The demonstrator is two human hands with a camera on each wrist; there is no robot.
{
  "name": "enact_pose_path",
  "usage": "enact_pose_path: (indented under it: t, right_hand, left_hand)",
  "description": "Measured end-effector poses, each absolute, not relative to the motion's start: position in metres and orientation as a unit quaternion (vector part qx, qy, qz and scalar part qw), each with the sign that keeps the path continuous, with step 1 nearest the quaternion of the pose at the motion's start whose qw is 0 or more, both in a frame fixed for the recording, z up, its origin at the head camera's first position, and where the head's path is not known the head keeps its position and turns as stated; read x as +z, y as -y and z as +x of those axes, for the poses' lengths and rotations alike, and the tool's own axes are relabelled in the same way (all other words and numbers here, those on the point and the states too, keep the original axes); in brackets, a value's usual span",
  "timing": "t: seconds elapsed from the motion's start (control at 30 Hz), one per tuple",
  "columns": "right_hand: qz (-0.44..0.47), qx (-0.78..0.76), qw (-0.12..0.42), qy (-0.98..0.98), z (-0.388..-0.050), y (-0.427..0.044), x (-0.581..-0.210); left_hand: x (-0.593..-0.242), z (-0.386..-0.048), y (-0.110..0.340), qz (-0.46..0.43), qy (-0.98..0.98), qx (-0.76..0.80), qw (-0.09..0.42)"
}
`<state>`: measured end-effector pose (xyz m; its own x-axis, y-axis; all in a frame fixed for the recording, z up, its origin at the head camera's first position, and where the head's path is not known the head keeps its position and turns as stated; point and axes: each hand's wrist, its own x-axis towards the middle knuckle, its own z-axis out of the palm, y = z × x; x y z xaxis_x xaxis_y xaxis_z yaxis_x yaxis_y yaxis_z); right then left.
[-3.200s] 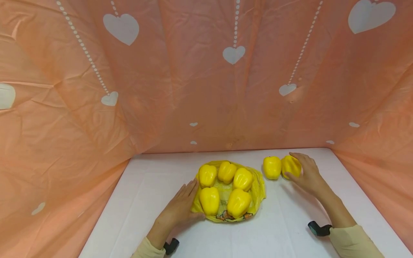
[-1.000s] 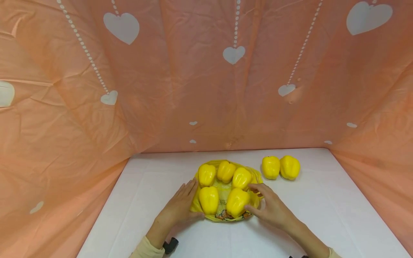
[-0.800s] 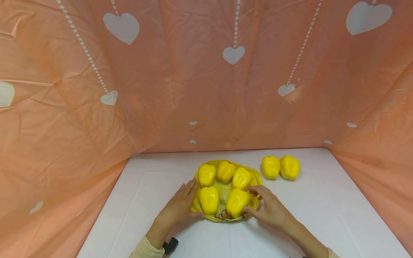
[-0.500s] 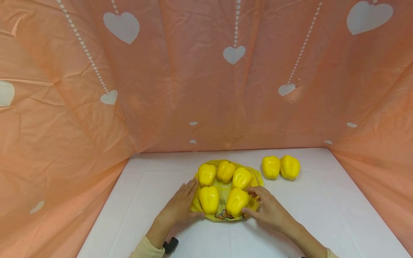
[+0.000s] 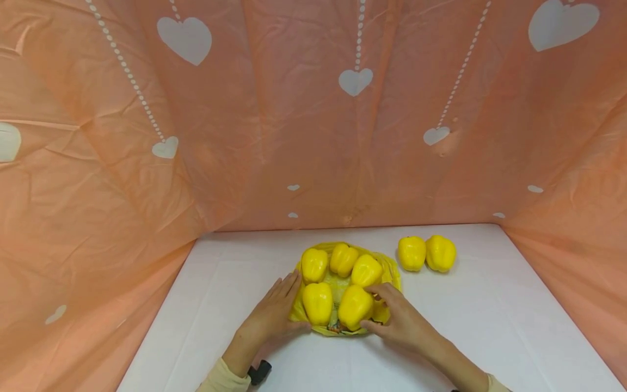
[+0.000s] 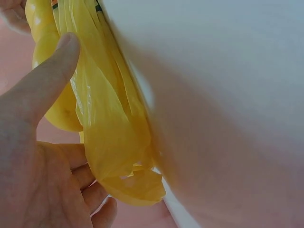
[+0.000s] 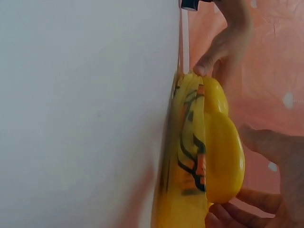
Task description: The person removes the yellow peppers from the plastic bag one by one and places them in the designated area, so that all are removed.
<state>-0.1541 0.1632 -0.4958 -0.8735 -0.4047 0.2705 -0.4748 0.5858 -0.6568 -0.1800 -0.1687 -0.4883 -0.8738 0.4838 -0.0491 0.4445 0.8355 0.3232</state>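
Several yellow bell peppers lie in a ring on a crumpled yellow plastic bag (image 5: 392,270) on the white table. My left hand (image 5: 271,310) rests flat along the bag's left edge, fingers extended; the left wrist view shows its thumb over the bag's folds (image 6: 107,118). My right hand (image 5: 404,321) has its thumb and fingers around the right side of the front right pepper (image 5: 355,307). In the right wrist view, that pepper (image 7: 225,159) stands above the printed bag edge (image 7: 192,142), between the thumb and curled fingers of the right hand (image 7: 280,175); exact contact is hard to tell.
Two more yellow peppers (image 5: 412,253) (image 5: 440,253) stand side by side on the white table (image 5: 245,272), behind and right of the bag. A peach-coloured curtain (image 5: 313,136) with white hearts surrounds the table at the back and sides.
My right hand has come from the far right peppers to the bag's front right pepper and moved it slightly left. My left hand stays at the bag's edge.
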Motion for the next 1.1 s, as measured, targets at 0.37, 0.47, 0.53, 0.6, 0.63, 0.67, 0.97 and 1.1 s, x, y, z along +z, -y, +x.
enact_pose_path:
  t: [0.37, 0.47, 0.53, 0.6, 0.63, 0.67, 0.97, 1.1]
  right_hand:
    - [0.229, 0.325, 0.079, 0.914, -0.152, -0.142, -0.504]
    - [0.212, 0.304, 0.085, 0.925, -0.152, -0.136, -0.506]
    - [0.204, 0.289, 0.092, 0.931, -0.151, -0.133, -0.507]
    - [0.197, 0.277, 0.097, 0.935, -0.151, -0.132, -0.508]
    - [0.193, 0.271, 0.099, 0.938, -0.151, -0.131, -0.507]
    - [0.189, 0.266, 0.1, 0.94, -0.151, -0.131, -0.507]
    - [0.179, 0.253, 0.096, 0.946, -0.15, -0.131, -0.505]
    - [0.184, 0.274, 0.084, 0.94, -0.149, -0.133, -0.506]
  left_hand:
    - [-0.487, -0.179, 0.169, 0.248, -0.953, 0.159, 0.065]
    - [-0.488, -0.179, 0.169, 0.245, -0.954, 0.158, 0.066]
    - [-0.489, -0.179, 0.169, 0.243, -0.955, 0.156, 0.066]
    - [-0.489, -0.179, 0.169, 0.245, -0.955, 0.156, 0.063]
    - [-0.489, -0.18, 0.169, 0.246, -0.955, 0.155, 0.062]
    - [-0.489, -0.18, 0.169, 0.247, -0.955, 0.155, 0.061]
    - [-0.488, -0.179, 0.169, 0.247, -0.954, 0.158, 0.062]
    - [-0.488, -0.179, 0.17, 0.245, -0.954, 0.159, 0.065]
